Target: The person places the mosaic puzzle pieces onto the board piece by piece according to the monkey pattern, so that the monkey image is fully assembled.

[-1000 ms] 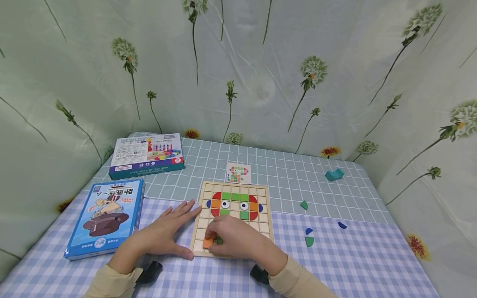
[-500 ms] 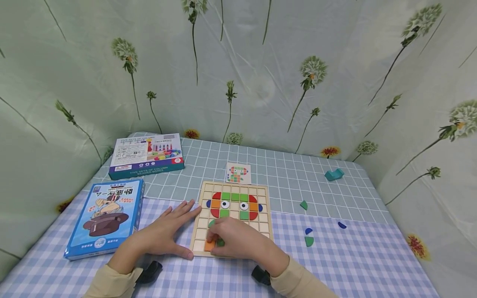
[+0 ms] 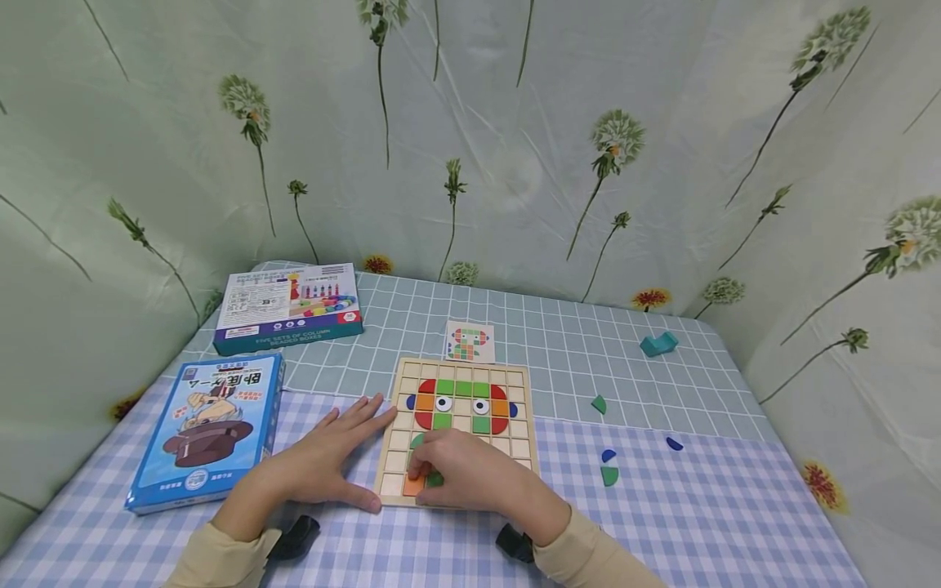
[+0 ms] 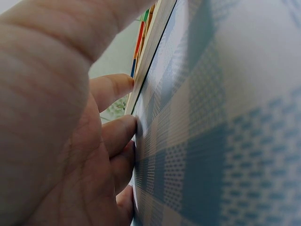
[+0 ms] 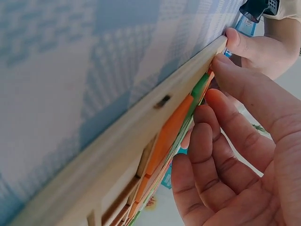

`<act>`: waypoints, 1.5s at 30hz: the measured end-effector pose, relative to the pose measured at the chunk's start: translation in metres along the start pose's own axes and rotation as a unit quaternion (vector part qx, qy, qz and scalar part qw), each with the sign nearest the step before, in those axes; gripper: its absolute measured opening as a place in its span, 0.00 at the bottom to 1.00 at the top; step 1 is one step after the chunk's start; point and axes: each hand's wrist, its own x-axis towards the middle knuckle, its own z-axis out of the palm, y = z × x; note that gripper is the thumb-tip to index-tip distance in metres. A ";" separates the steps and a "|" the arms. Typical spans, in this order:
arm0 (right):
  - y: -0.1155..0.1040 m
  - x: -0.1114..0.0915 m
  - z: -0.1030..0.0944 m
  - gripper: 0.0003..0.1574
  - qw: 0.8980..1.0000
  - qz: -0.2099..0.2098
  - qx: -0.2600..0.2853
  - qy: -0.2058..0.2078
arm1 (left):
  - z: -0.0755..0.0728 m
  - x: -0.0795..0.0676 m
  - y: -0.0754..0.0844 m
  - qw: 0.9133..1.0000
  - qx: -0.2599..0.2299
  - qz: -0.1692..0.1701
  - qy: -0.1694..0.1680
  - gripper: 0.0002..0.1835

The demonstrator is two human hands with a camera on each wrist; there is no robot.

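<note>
A wooden grid board [image 3: 520,474] lies on the checked cloth, bearing red, green, orange and blue tiles and two eye pieces that form a figure. My right hand [image 3: 470,469] reaches over its lower part, thumb and forefinger pinching an orange square tile [image 3: 413,485] at the near left corner. Beside it a green tile [image 3: 434,478] shows partly under the fingers. In the right wrist view the thumb [image 5: 230,70] is at the board's rim. My left hand [image 3: 323,457] is spread flat along the board's left side, with thumb and fingertips right at its edge.
Behind the board lies a pattern card [image 3: 470,341]. Loose green [image 3: 610,476] and blue [image 3: 608,456] pieces are scattered to the right, with a teal object [image 3: 658,344] farther back. A blue box [image 3: 206,433] and a bead-set box [image 3: 290,306] stand on the left.
The orange tile has shifted slightly right and now sits flatter in the near left corner. My right hand moved a little with it; the left hand stays in place.
</note>
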 end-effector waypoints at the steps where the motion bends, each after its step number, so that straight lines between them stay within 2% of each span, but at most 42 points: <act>1: 0.000 0.000 0.000 0.11 1.000 0.000 0.001 0.000 | 0.000 0.000 0.000 1.000 0.000 0.000 0.000 0.67; 9: 0.005 -0.011 -0.007 0.07 0.999 0.001 0.035 0.013 | 0.000 0.000 0.000 1.000 -0.001 -0.001 0.001 0.67; 15: 0.021 -0.036 -0.021 0.09 0.995 0.063 0.076 0.019 | 0.000 0.000 0.002 1.000 -0.004 -0.008 -0.004 0.67; 22: 0.057 -0.076 -0.035 0.12 0.987 0.117 0.098 0.046 | -0.001 0.001 0.002 1.000 -0.004 -0.016 -0.007 0.68; 29: 0.094 -0.132 -0.042 0.11 0.973 0.199 0.073 0.094 | -0.002 0.000 0.000 1.000 -0.004 -0.006 -0.001 0.68; 34: 0.111 -0.162 -0.044 0.13 0.956 0.262 0.058 0.115 | -0.004 -0.001 0.002 1.000 -0.004 -0.003 0.002 0.68; 39: 0.119 -0.176 -0.042 0.16 0.944 0.303 0.057 0.113 | -0.003 -0.001 0.002 1.000 -0.003 -0.005 0.001 0.68; 45: 0.123 -0.180 -0.035 0.17 0.937 0.324 0.068 0.108 | -0.002 -0.001 0.000 1.000 -0.006 -0.003 0.003 0.68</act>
